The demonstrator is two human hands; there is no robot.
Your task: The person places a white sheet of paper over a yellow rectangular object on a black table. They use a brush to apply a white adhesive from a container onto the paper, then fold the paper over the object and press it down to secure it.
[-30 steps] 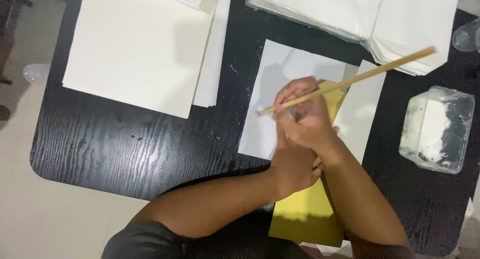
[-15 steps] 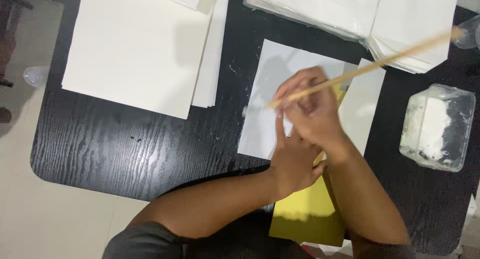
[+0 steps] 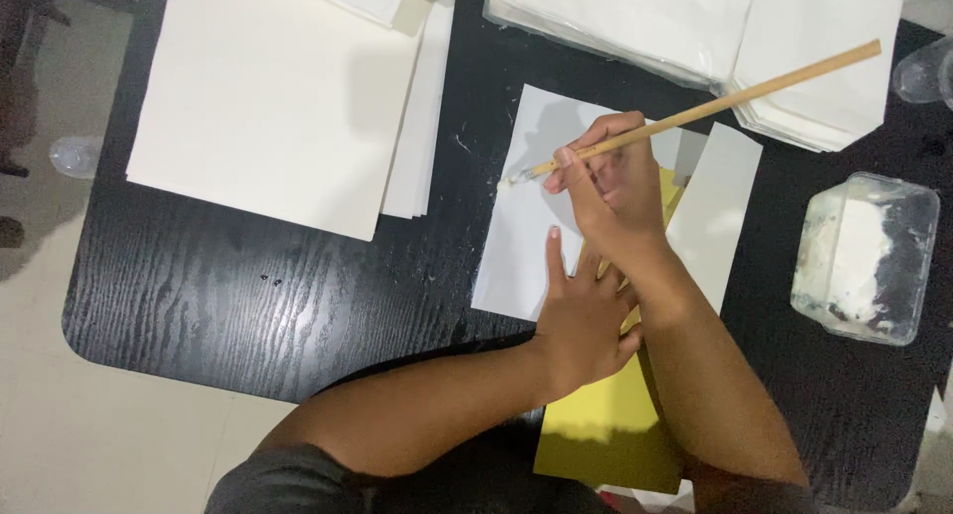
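Head cam | R hand (image 3: 611,192) grip holds thin wooden brush (image 3: 695,112) | L hand (image 3: 581,316) flat, fingers spread, on smooth white sheet (image 3: 521,246)

cream paper stacks (image 3: 268,97), plastic tub (image 3: 866,258)

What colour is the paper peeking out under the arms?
Yellow. The yellow sheet lies under the white sheet and both arms, seen clearly in the head view.

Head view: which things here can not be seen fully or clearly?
- Yellow sheet: middle hidden under both hands, head view.
- Brush tip: too small and blurred to make out.
- Tub contents: smeared white, unclear.
- Paper stack: cut off by top edge.
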